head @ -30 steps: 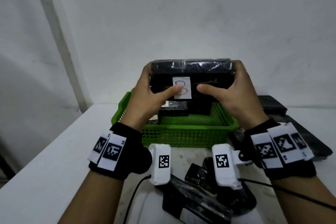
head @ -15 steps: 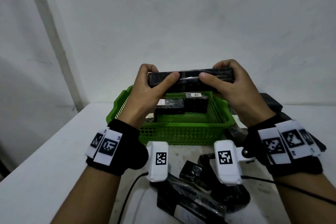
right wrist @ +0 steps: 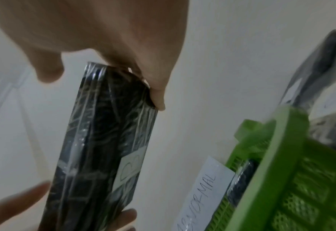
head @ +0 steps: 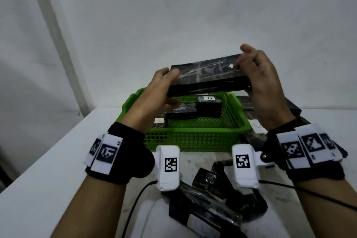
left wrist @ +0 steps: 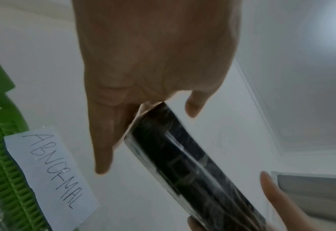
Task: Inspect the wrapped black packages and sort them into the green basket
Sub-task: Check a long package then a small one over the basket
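Note:
I hold a long black package [head: 208, 75] wrapped in clear film above the green basket [head: 193, 139], its right end higher. My left hand [head: 170, 87] pinches the left end, thumb on top and fingers under. My right hand [head: 251, 71] grips the right end. In the left wrist view the package [left wrist: 193, 164] runs from my palm to the other hand's fingers [left wrist: 277, 200]. The right wrist view shows a white label [right wrist: 131, 167] on the package's [right wrist: 96, 148] underside. Two wrapped black packages [head: 208, 106] lie in the basket.
A paper reading ABNORMAL [left wrist: 50, 168] is fixed to the basket's far end. More wrapped black packages lie on the white table in front [head: 208, 208] and to the right of the basket [head: 270, 106]. A white wall stands close behind. The table's left edge [head: 48, 156] runs diagonally.
The package has turned in both hands: its labelled face was towards me, then the edge, and now the plain face is up. It sits slightly higher, right end raised.

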### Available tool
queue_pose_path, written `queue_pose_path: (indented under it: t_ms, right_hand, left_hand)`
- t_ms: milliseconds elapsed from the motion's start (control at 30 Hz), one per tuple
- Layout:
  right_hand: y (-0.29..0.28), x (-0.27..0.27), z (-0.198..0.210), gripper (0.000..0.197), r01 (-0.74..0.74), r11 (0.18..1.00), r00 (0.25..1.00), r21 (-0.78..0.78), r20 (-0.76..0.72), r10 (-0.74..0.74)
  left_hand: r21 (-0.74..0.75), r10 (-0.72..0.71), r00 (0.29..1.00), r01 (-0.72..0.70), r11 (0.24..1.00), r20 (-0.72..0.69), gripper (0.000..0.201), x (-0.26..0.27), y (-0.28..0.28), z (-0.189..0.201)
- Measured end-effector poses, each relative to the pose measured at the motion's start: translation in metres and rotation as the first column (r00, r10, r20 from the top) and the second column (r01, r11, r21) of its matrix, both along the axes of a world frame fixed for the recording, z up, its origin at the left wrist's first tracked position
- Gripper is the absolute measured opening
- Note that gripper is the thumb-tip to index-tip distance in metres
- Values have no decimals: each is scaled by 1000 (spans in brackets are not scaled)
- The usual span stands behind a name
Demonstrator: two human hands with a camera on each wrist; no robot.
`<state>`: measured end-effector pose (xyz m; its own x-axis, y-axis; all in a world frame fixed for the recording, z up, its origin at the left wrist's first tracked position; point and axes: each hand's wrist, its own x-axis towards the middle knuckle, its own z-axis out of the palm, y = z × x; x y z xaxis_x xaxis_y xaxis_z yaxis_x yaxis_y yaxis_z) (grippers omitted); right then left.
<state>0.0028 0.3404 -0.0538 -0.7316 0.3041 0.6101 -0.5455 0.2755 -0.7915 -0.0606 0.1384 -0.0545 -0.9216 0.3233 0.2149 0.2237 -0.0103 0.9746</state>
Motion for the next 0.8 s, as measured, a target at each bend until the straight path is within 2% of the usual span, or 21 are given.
queue_pose_path:
  t_ms: [67,133,200,267,333,567,667,733,800]
  right_hand:
    - [2,1,3,40,77,995,997,71,-36,-74]
    - [2,3,5,66,118,984,992,132,23,-122]
    - [1,5,5,78,18,1000,988,22,150,-22]
    - [0,3,3,64,-53,997,973,-54,221,64]
    - [0,0,0,51,-47,998,969,-37,242,54]
    - [-5,-8,-10,43,6,999,974,-44,228,4]
    - [-4,-5,-9,43,36,999,973,-4,230,-34]
    - [-1,-3,-8,43,80,996,977,34,197,-85]
    - [4,-1,-9,48,165,975,964,152,182,-191]
  left_hand:
    - [7,-19,999,19,1000,-41,55,1,1,2]
    - [48,10,994,-5,999,-112,55,2,0,2]
    - [117,34,989,-17,993,-145,54,2,-1,2]
    - [140,38,988,-17,990,-148,52,1,-1,0]
    - [144,59,983,-34,989,-175,52,-1,-1,-3]
    - [80,121,935,-100,992,-332,46,-3,0,-8]
    - [5,132,919,-140,990,-370,48,-5,-3,-10]
    - [-109,154,897,-217,970,-413,58,-5,-7,-11]
    - [-201,149,907,-243,949,-394,64,-3,-8,-11]
